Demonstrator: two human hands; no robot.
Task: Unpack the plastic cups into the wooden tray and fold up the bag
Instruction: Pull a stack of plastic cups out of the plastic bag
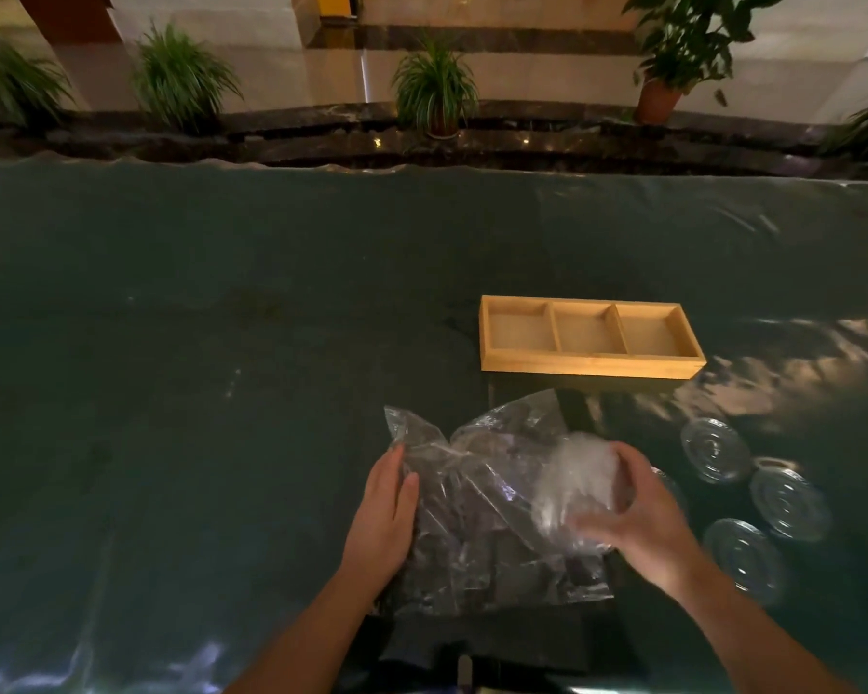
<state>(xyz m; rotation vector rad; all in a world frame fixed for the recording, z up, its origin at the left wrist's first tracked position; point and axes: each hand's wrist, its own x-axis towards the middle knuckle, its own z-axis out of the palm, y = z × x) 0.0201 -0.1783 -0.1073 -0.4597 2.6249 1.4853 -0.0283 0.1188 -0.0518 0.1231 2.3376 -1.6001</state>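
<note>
A crumpled clear plastic bag (477,503) lies on the dark table in front of me. My left hand (384,513) rests flat against the bag's left side. My right hand (637,513) is closed around a bunched, blurred wad of clear plastic (580,475) at the bag's right end; I cannot tell whether a cup is inside it. Three clear plastic cups lie on the table to the right: one (715,449), another (787,500) and a third (745,556). The wooden tray (587,365), with three compartments, stands beyond the bag and holds nothing.
A shiny dark cover (196,393) is spread over the whole table. Potted plants (434,92) line a dark stone ledge past the far edge. A dark object (477,648) sits at the near edge below the bag.
</note>
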